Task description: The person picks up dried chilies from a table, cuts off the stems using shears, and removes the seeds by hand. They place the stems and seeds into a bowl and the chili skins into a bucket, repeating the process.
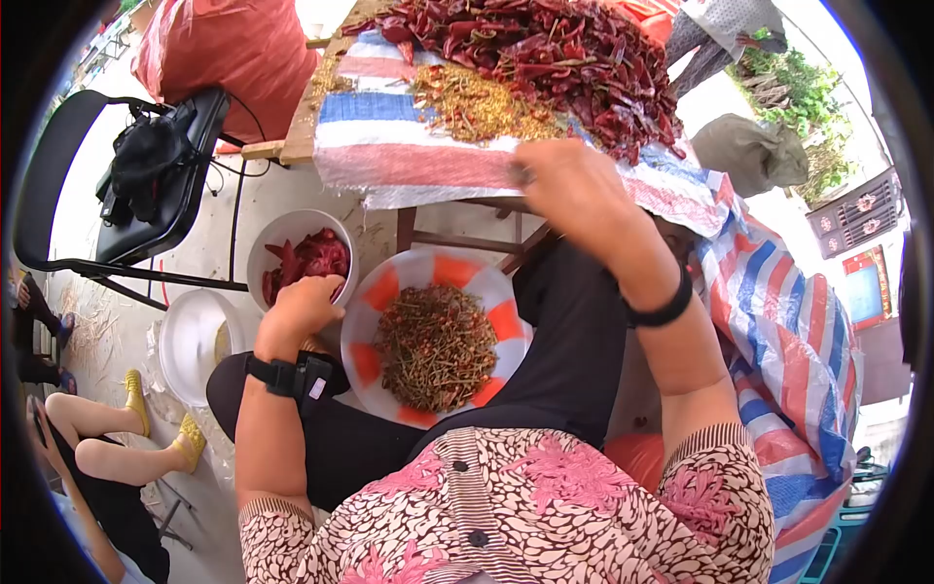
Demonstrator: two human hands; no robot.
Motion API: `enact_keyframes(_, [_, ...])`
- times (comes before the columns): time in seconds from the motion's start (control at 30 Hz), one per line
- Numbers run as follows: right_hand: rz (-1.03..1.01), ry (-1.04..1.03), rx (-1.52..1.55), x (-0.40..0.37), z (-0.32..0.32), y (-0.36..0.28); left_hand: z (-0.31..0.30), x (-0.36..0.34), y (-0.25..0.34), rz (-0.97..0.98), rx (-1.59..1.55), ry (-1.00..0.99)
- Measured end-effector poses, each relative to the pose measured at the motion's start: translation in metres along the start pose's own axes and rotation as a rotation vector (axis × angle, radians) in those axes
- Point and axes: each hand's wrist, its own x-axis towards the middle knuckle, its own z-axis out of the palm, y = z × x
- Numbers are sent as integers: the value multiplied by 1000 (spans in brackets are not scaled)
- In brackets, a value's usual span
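Note:
My left hand (304, 310) reaches over the near rim of a white bucket (255, 268) that holds dried red chilies (316, 258). Its fingers point down and are mostly hidden behind the back of the hand. My right hand (574, 190) is raised by the front edge of the striped sheet (418, 165), fingers curled in. A small dark grey thing shows at its fingertips, too blurred to name. Between my legs rests a red-and-white basin (360, 311) with a heap of chili stems and seeds (438, 348).
On the sheet-covered table lie a large pile of dried red chilies (545, 49) and scattered yellow seeds (486, 105). A black folding chair (180, 209) with a black bag (151, 161), a red sack (229, 68) and a white tub (199, 341) stand left. A seated person's legs (107, 448) show lower left.

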Motion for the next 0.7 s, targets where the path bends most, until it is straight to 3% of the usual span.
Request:
enact_keyframes(0.07, [362, 11, -163, 15, 17, 84, 3, 1, -2, 19, 16, 7])
enact_keyframes(0.13, [564, 147, -233, 13, 29, 165, 6, 4, -1, 30, 20, 6])
enact_keyframes(0.2, [733, 275, -262, 7, 32, 211, 7, 8, 1, 31, 13, -2])
enact_keyframes(0.33, [918, 205, -103, 0, 64, 299, 5, 14, 14, 33, 38, -55])
enact_keyframes(0.43, [969, 231, -156, -3, 85, 307, 2, 17, 20, 38, 12, -71])
enact_keyframes(0.53, [985, 314, 37, -12, 87, 311, 3, 21, 22, 74, 36, -52])
enact_keyframes(0.67, [877, 760, 808, -17, 93, 309, 5, 26, 22, 154, 13, -36])
enact_keyframes(0.7, [946, 703, 907, -17, 62, 261, 2, 26, 25, 156, 0, -72])
